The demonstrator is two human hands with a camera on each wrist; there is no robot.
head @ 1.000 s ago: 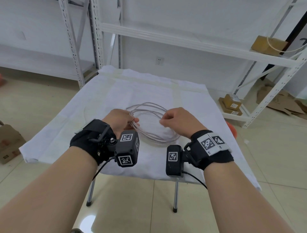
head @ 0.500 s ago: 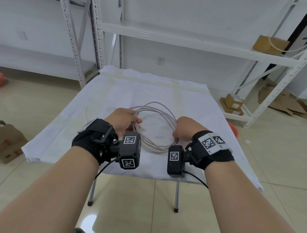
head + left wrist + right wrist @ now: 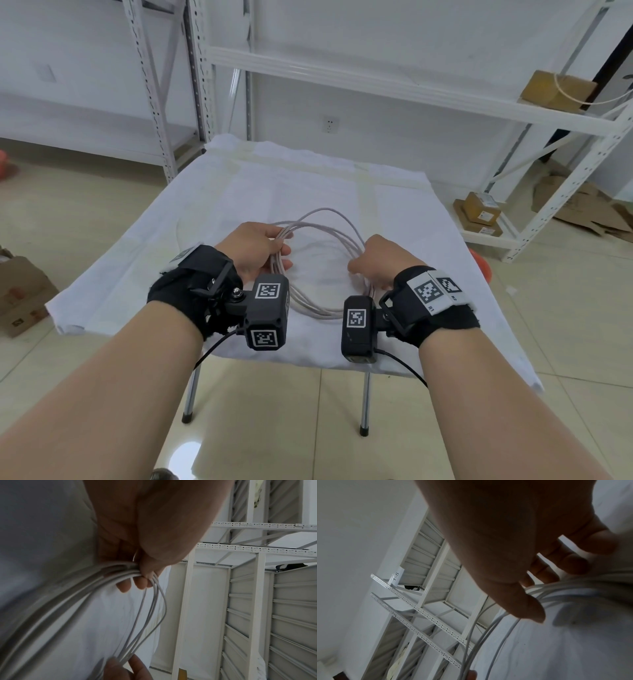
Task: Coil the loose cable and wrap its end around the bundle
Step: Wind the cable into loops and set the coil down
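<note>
A long pale grey cable (image 3: 310, 225) lies in a coil of several loops on the white cloth of the table (image 3: 239, 185). My left hand (image 3: 279, 248) grips the bunched strands on the coil's left side; in the left wrist view the thumb and curled fingers (image 3: 142, 584) close round the cable (image 3: 96, 582). My right hand (image 3: 363, 269) holds the coil's right side. In the right wrist view the strands (image 3: 573, 586) run between its thumb (image 3: 529, 608) and loosely bent fingers. The cable's ends are hidden.
White metal shelving (image 3: 376, 85) stands behind and to the right of the table. Cardboard boxes sit on the low right shelf (image 3: 483, 212), on the upper shelf (image 3: 555, 89) and on the floor at left (image 3: 20, 294). The table's near edge is just under my wrists.
My right hand has moved from the middle of the coil out to its right side and taken hold there. The loops have spread wider. My left hand keeps its grip.
</note>
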